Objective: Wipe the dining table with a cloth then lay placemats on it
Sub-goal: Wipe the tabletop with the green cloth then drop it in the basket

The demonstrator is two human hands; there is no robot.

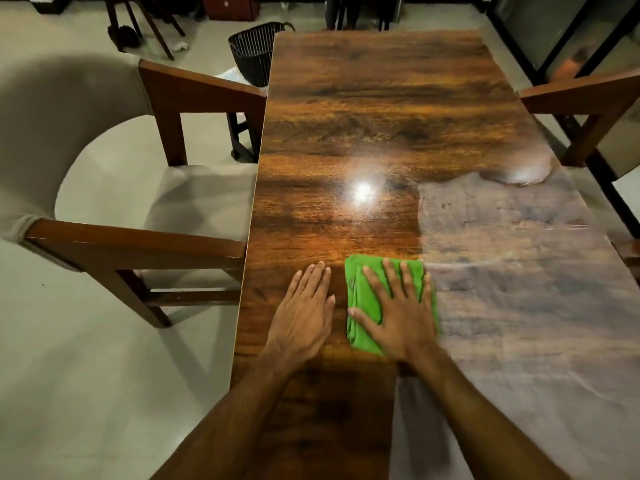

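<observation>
Cloth (360, 299), folded and green, lies flat on the near part of the table (381, 116), pinned under the right hand (398, 313). That hand is spread wide, palm and fingers pressing down; nothing is pinched. The left hand (304, 313) rests flat just beside it, fingers together, bare on the wood. Risk: with only downward pressure, the cloth could bunch or slip out mid-stroke. Farther right the surface looks hazy, possibly glare or residue, and could get missed. No placemats are visible.
</observation>
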